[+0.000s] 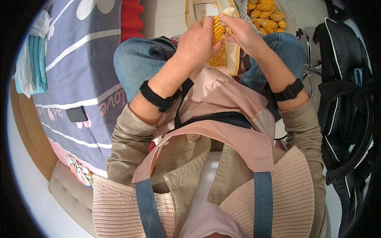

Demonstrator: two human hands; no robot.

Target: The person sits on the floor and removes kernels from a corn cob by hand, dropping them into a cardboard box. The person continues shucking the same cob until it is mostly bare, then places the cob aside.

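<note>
My left hand grips an ear of yellow corn with rows of kernels still on it. Pressed close against its right side, my right hand holds a pale, mostly bare corncob whose end sticks up past the thumb. Both hands are above a shallow yellow-edged box between my knees. Loose corn kernels lie in the near part of the box, and a few are scattered at its far end. My fingers cover parts of both cobs.
A pale woven container of several corn ears stands beyond my right knee. A patterned bed is on the left, bearing a phone and a bagged teal cloth. Black bags and a metal chair base are on the right.
</note>
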